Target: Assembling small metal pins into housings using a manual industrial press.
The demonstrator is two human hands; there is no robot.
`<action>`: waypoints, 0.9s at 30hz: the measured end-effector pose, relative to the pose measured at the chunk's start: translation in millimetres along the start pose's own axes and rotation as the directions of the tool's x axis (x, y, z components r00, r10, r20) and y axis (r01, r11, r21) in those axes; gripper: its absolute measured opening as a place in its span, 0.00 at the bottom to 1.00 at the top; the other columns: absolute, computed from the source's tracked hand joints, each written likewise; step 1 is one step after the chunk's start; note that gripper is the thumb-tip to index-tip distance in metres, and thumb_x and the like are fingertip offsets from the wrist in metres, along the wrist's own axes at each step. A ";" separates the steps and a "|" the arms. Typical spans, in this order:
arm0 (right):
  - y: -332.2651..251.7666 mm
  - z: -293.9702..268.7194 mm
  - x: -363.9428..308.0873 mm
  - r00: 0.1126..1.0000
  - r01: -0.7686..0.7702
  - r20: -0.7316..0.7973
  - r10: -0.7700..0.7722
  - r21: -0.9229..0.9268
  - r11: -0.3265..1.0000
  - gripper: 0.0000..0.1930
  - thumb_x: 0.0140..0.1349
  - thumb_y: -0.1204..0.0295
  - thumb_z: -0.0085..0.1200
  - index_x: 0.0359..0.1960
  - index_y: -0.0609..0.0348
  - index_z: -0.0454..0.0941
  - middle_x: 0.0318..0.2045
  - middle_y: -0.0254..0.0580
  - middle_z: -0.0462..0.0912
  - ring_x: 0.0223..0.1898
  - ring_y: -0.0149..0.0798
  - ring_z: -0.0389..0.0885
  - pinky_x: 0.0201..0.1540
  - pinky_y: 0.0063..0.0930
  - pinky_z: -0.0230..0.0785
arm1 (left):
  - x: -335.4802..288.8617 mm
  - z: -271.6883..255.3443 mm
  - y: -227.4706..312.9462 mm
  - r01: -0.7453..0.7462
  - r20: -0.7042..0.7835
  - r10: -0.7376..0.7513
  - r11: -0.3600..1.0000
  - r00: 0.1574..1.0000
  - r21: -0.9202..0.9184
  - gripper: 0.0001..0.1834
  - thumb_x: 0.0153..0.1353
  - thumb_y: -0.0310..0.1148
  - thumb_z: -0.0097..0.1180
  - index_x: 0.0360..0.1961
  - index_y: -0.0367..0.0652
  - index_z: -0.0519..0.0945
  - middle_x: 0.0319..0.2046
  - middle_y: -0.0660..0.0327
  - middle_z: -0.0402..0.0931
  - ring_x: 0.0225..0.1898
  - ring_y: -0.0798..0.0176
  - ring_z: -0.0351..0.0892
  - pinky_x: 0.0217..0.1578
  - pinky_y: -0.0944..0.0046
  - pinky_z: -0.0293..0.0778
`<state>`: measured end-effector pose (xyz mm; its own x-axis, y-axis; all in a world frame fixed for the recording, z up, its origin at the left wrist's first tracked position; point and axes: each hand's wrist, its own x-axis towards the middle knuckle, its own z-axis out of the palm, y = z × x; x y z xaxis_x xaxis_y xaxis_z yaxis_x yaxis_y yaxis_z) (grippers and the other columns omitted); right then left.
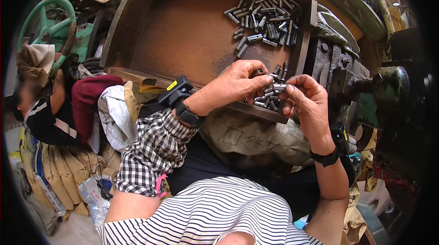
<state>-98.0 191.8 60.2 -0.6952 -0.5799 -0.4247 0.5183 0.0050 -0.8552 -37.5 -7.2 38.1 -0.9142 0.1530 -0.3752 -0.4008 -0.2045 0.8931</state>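
Observation:
Both my hands are over the near right corner of a wooden tray (169, 30). My left hand (240, 82) is closed, with the open end of a small dark metal tube (259, 70) showing between its thumb and forefinger. Between the thumb and fingers of my right hand (307, 98) is a short shiny metal tube (279, 87), its left end close to my left thumb. Several loose tubes (270, 101) lie below and between the hands, partly covered by them. A larger heap of metal tubes (270, 16) rests in the tray's far right corner.
A dark, greasy machine (379, 89) stands close on the right. Beyond the tray is another box (352, 2) of metal pieces. A grey sack (256, 135) hangs under the tray's near edge. Left are a seated person (55, 112) and a green handwheel (48, 28).

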 end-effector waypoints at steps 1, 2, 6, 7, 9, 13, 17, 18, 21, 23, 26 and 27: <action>0.4 -1.3 0.2 1.000 -0.005 0.001 0.005 -0.013 1.000 0.08 0.61 0.73 0.54 0.37 0.65 0.73 0.25 0.41 0.80 0.18 0.26 0.78 0.17 0.13 0.66 | 1.0 -0.9 -4.1 0.002 0.001 -0.002 1.000 1.000 0.001 0.13 0.63 0.38 0.53 0.33 0.36 0.74 0.20 0.64 0.74 0.16 0.77 0.71 0.16 0.75 0.68; 0.6 -1.1 0.2 1.000 -0.006 -0.002 0.006 -0.012 1.000 0.08 0.61 0.73 0.54 0.37 0.65 0.73 0.25 0.41 0.80 0.18 0.26 0.78 0.17 0.13 0.66 | 2.7 -2.3 -7.0 -0.061 0.028 0.059 0.997 0.998 0.048 0.12 0.63 0.38 0.53 0.35 0.38 0.74 0.21 0.67 0.73 0.16 0.78 0.69 0.17 0.78 0.66; 1.9 -0.8 -0.9 0.998 -0.027 -0.055 0.025 -0.037 0.999 0.08 0.61 0.71 0.55 0.34 0.64 0.74 0.22 0.41 0.80 0.13 0.24 0.75 0.13 0.12 0.63 | 3.7 -5.3 -4.1 0.101 0.105 -0.083 0.978 0.991 -0.180 0.10 0.61 0.35 0.56 0.36 0.39 0.75 0.22 0.67 0.73 0.16 0.78 0.69 0.16 0.80 0.66; 2.7 -1.3 -1.2 0.997 -0.024 -0.068 0.020 -0.059 0.998 0.08 0.61 0.70 0.55 0.33 0.64 0.74 0.21 0.40 0.80 0.12 0.24 0.74 0.13 0.11 0.61 | 3.6 -3.9 -0.9 0.103 0.107 -0.085 0.978 0.991 -0.181 0.10 0.61 0.35 0.56 0.36 0.39 0.75 0.22 0.67 0.73 0.16 0.78 0.69 0.16 0.80 0.66; 3.8 -2.6 -0.6 0.997 -0.013 -0.073 0.009 -0.054 0.998 0.08 0.61 0.69 0.55 0.33 0.63 0.74 0.21 0.40 0.80 0.12 0.23 0.74 0.12 0.11 0.61 | 2.0 -1.5 6.0 0.153 0.047 -0.146 0.952 0.988 -0.266 0.09 0.58 0.32 0.56 0.37 0.39 0.74 0.22 0.65 0.74 0.17 0.76 0.72 0.16 0.79 0.69; 4.6 0.6 -2.0 0.996 0.021 -0.089 -0.028 -0.073 0.997 0.09 0.62 0.68 0.55 0.32 0.62 0.74 0.20 0.39 0.80 0.12 0.22 0.73 0.12 0.11 0.58 | 2.5 -0.3 3.3 0.129 0.061 -0.115 0.935 0.992 -0.330 0.08 0.57 0.28 0.53 0.38 0.39 0.73 0.23 0.63 0.74 0.17 0.74 0.74 0.16 0.77 0.71; 8.0 -2.0 0.4 0.988 0.051 -0.144 -0.061 -0.068 0.996 0.09 0.62 0.67 0.54 0.31 0.61 0.74 0.20 0.39 0.80 0.11 0.21 0.71 0.11 0.11 0.57 | 3.5 4.7 -2.2 0.055 -0.009 -0.062 0.930 0.998 -0.363 0.08 0.58 0.28 0.49 0.38 0.39 0.72 0.23 0.62 0.74 0.17 0.73 0.74 0.17 0.77 0.72; 8.6 -2.5 1.2 0.984 0.045 -0.170 -0.052 -0.041 0.998 0.09 0.62 0.67 0.54 0.30 0.61 0.74 0.20 0.39 0.80 0.11 0.21 0.70 0.11 0.11 0.56 | 3.4 5.2 -1.6 0.038 -0.027 -0.051 0.933 0.998 -0.359 0.08 0.59 0.28 0.47 0.38 0.38 0.72 0.24 0.62 0.74 0.17 0.73 0.74 0.17 0.77 0.72; 10.8 -2.6 2.3 0.978 0.034 -0.206 -0.034 -0.005 0.999 0.09 0.62 0.67 0.54 0.29 0.60 0.74 0.20 0.39 0.80 0.10 0.21 0.68 0.11 0.12 0.56 | 3.2 6.9 -1.2 0.040 -0.035 -0.057 0.929 0.998 -0.367 0.08 0.59 0.29 0.47 0.39 0.38 0.73 0.24 0.62 0.74 0.17 0.73 0.74 0.18 0.77 0.72; 13.2 -2.7 2.7 0.980 0.018 -0.198 -0.015 0.013 1.000 0.09 0.62 0.67 0.54 0.29 0.60 0.74 0.20 0.39 0.80 0.10 0.20 0.68 0.11 0.12 0.55 | 3.6 8.2 -0.8 0.049 -0.037 -0.068 0.925 0.997 -0.376 0.08 0.59 0.29 0.47 0.39 0.38 0.73 0.24 0.62 0.74 0.17 0.73 0.74 0.18 0.77 0.72; 13.7 -3.1 1.7 0.985 0.000 -0.174 0.016 0.090 0.996 0.09 0.62 0.67 0.54 0.28 0.59 0.73 0.20 0.40 0.80 0.09 0.21 0.67 0.11 0.12 0.55 | 3.8 9.3 0.1 0.052 -0.037 -0.072 0.923 0.997 -0.380 0.08 0.59 0.28 0.47 0.39 0.38 0.73 0.24 0.62 0.74 0.18 0.73 0.75 0.18 0.77 0.72; 14.0 -3.1 1.5 0.985 0.000 -0.174 0.016 0.091 0.996 0.09 0.62 0.67 0.54 0.28 0.59 0.73 0.20 0.40 0.80 0.09 0.21 0.67 0.11 0.12 0.55 | 3.7 9.6 -0.1 0.047 -0.036 -0.065 0.926 0.997 -0.374 0.08 0.59 0.28 0.47 0.39 0.37 0.73 0.24 0.62 0.74 0.18 0.73 0.75 0.19 0.77 0.73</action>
<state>-93.3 193.5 46.7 -0.7630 -0.4289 -0.4836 0.5614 -0.0687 -0.8247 -40.3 2.6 39.1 -0.8877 0.1308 -0.4415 -0.4365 -0.5440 0.7166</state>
